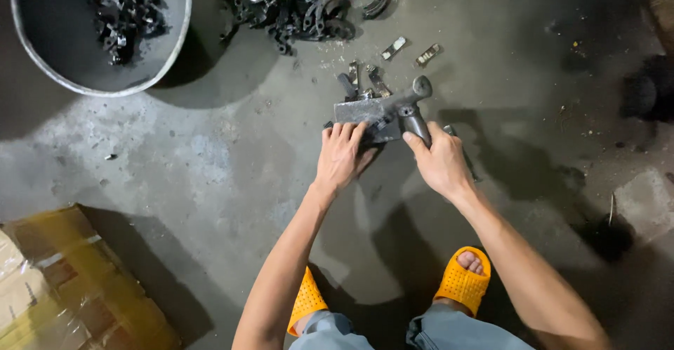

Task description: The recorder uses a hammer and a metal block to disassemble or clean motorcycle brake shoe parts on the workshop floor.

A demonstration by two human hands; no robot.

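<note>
Here the left hand (342, 155) presses flat, fingers spread, on the metal block (366, 115) lying crosswise on the floor (210, 153), while the right hand (441, 162) grips a tool handle (414, 122) at its right end.

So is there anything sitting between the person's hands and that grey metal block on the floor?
Nothing visible. The left hand rests directly on the grey metal block, and the right hand grips a dark handle beside it. Small metal pieces lie beyond the block.

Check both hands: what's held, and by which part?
Right hand grips the dark hammer by its handle. Left hand presses on the grey metal block, fingers over its near edge.
</note>
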